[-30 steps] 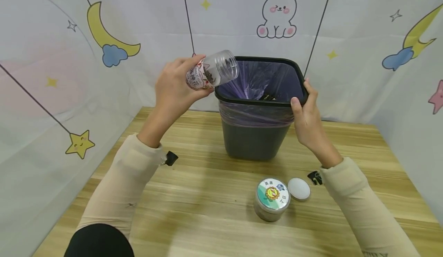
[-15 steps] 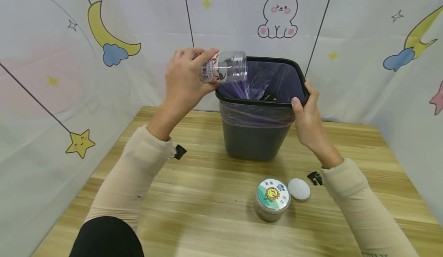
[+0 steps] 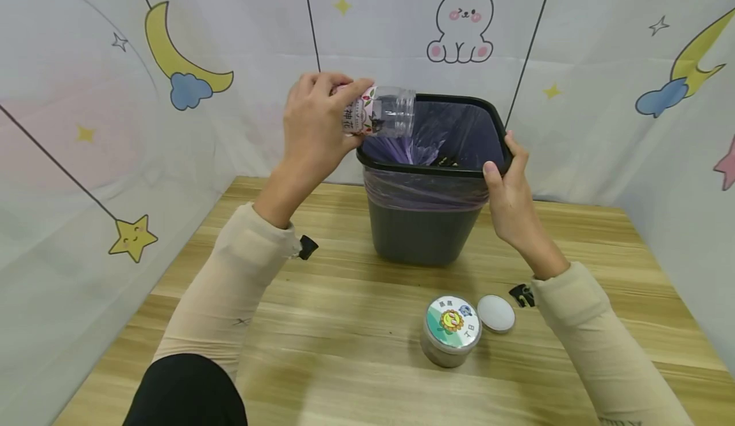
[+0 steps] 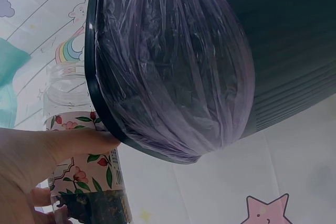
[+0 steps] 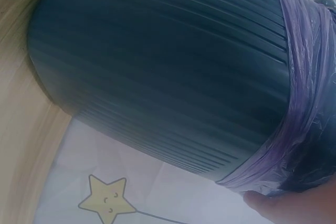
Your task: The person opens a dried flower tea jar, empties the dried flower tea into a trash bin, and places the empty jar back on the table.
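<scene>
A clear jar (image 3: pixel 396 110) with a floral label lies on its side in my left hand (image 3: pixel 318 117), which grips it by the label. Its uncapped mouth points right, over the left side of a dark grey trash bin (image 3: pixel 425 231). Dark dried bits (image 4: pixel 100 207) show inside the jar near its base in the left wrist view. A purple bag (image 3: pixel 425 190) lines the bin and folds over its rim; some small bits (image 3: pixel 445 161) lie inside. My right hand (image 3: pixel 511 199) holds the bin's right rim, thumb in front. In the right wrist view only its thumb shows beside the bag.
On the wooden table (image 3: pixel 344 324), nearer to me, stands a round container with a sunflower-printed lid (image 3: pixel 452 322). A white round lid (image 3: pixel 496 313) lies to its right. Printed white cloth walls (image 3: pixel 379 37) enclose the back and sides.
My left hand has moved right with the jar, bringing its mouth further over the bin. The jar has tipped from slightly mouth-up to about level. My right hand and the bin stay put.
</scene>
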The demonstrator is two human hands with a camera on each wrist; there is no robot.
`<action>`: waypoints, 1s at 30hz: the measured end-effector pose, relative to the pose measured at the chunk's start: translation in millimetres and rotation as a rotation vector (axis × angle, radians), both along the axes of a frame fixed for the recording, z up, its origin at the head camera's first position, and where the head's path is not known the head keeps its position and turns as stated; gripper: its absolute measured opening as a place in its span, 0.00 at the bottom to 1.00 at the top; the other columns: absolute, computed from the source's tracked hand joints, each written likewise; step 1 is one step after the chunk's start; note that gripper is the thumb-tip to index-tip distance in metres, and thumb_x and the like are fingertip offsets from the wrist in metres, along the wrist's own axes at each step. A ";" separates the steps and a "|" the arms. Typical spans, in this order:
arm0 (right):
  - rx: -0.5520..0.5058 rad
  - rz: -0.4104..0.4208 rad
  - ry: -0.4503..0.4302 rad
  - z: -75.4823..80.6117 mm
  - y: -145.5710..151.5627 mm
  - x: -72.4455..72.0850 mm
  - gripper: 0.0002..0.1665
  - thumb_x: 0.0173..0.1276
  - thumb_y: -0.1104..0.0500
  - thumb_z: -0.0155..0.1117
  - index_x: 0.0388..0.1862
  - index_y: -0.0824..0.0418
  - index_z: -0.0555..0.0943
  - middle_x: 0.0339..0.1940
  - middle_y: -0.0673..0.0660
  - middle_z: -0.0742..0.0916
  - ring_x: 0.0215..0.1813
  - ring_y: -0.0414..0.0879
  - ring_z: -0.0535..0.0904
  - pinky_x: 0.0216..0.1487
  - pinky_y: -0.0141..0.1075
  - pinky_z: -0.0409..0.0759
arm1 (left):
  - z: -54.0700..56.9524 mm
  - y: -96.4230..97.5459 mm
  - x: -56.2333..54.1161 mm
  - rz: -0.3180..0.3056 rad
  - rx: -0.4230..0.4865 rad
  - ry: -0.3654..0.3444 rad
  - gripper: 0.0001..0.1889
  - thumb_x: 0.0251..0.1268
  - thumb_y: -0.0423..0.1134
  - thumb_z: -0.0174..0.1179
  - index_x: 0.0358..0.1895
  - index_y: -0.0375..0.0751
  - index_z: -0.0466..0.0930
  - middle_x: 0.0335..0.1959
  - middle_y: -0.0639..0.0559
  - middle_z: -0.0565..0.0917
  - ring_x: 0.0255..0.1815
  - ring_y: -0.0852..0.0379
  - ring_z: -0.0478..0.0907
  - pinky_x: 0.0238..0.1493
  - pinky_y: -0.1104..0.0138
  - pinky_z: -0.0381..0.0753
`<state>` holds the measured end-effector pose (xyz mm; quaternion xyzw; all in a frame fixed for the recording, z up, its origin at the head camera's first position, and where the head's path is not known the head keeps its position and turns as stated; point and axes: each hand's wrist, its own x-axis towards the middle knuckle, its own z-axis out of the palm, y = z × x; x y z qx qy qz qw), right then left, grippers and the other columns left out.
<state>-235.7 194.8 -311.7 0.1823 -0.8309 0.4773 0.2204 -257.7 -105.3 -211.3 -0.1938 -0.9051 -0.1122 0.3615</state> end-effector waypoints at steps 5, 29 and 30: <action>0.003 0.001 0.006 0.3 -0.4 0.8 0.48 0.76 0.32 0.39 0.79 0.62 0.44 0.82 0.54 0.47 0.78 0.61 0.49 0.75 0.57 0.50 | 1.4 4.1 -0.1 0.001 -0.029 0.006 0.39 0.45 0.42 0.81 0.66 0.57 0.78 0.60 0.47 0.77 0.62 0.42 0.68 0.67 0.52 0.64; 0.010 -0.014 0.002 0.9 0.9 1.6 0.47 0.76 0.33 0.39 0.80 0.60 0.43 0.82 0.58 0.49 0.78 0.60 0.51 0.74 0.59 0.51 | 2.9 13.7 3.3 -0.005 -0.101 0.131 0.38 0.41 0.34 0.82 0.63 0.56 0.81 0.60 0.46 0.77 0.63 0.42 0.67 0.66 0.49 0.66; 0.009 -0.015 0.003 0.9 1.0 1.5 0.47 0.76 0.33 0.39 0.80 0.60 0.43 0.82 0.58 0.49 0.78 0.61 0.51 0.74 0.59 0.51 | 3.1 13.9 3.4 -0.004 -0.101 0.126 0.38 0.41 0.34 0.82 0.63 0.57 0.81 0.60 0.46 0.77 0.64 0.41 0.67 0.66 0.50 0.66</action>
